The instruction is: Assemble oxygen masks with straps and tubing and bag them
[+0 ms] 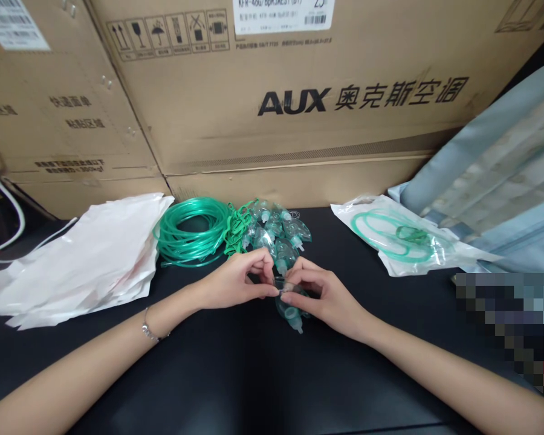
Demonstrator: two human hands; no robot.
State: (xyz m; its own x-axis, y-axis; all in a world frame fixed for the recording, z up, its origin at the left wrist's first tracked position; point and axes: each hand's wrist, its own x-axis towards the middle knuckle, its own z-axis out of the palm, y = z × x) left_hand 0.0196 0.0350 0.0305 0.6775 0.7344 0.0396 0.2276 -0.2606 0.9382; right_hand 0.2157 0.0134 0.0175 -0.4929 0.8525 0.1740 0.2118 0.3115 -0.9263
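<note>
Between my two hands hangs a clear green oxygen mask point(291, 314), its tube connector pointing down toward me. My left hand point(249, 278) pinches the mask's upper edge with thumb and forefinger. From the other side, my right hand point(320, 290) grips the same edge, its thumb and fingers closed. A small clear or metal strip seems to lie between the fingertips, too small to make out. Just beyond the hands sits a pile of similar oxygen masks point(294, 229). Green elastic straps point(239, 226) lie bunched at the pile's left.
Coiled green tubing point(194, 229) rests left of the straps, beside a stack of white packaging bags point(95, 254). At the right lies a bag with tubing inside point(390, 232). Large cardboard boxes point(299, 139) stand behind the black table point(199, 374). Blue fabric point(494, 163) hangs at right.
</note>
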